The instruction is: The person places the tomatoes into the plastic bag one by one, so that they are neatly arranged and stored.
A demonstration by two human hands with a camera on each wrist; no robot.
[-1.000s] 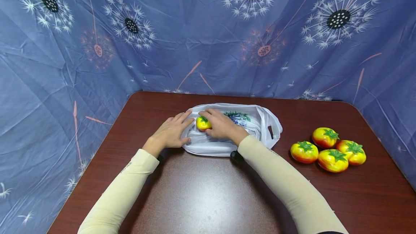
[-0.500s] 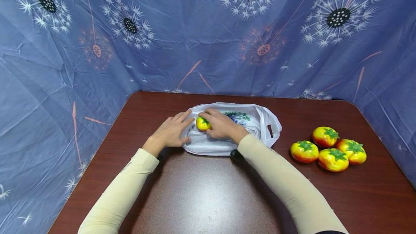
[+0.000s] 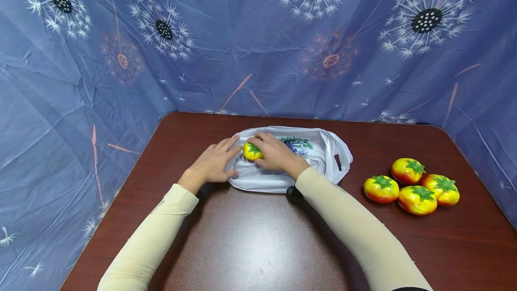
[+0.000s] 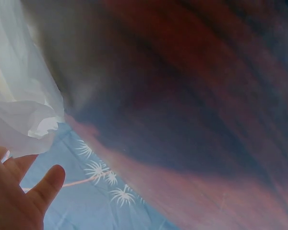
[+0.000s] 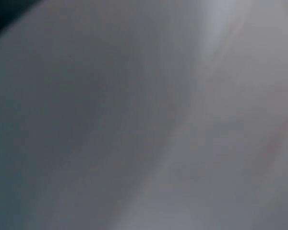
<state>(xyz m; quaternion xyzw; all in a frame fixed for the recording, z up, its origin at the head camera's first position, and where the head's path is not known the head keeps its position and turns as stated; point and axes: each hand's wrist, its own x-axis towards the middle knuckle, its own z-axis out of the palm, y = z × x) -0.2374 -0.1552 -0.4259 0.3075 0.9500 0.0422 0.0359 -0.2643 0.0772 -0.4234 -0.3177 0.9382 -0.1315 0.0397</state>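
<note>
A white plastic bag (image 3: 262, 185) with a printed green and blue design lies opened out near the middle of the table. My right hand (image 3: 275, 152) reaches into its mouth and grips a yellow-red persimmon (image 3: 251, 152) with a green leafy top. Fingers spread, my left hand (image 3: 213, 163) rests against the bag's left edge. In the left wrist view, the thumb of the left hand (image 4: 19, 187) stands apart from the fingers, whose tips are hidden by the bag (image 4: 24, 124). Blurred white plastic (image 5: 182, 143) fills most of the right wrist view, hiding the right hand there.
Several more yellow-red persimmons (image 3: 418, 200) sit clustered on the right of the brown table (image 3: 250, 246). One loop handle of the bag (image 3: 343, 156) points right. A blue curtain (image 3: 242, 35) with dandelion prints hangs behind the table and along its sides.
</note>
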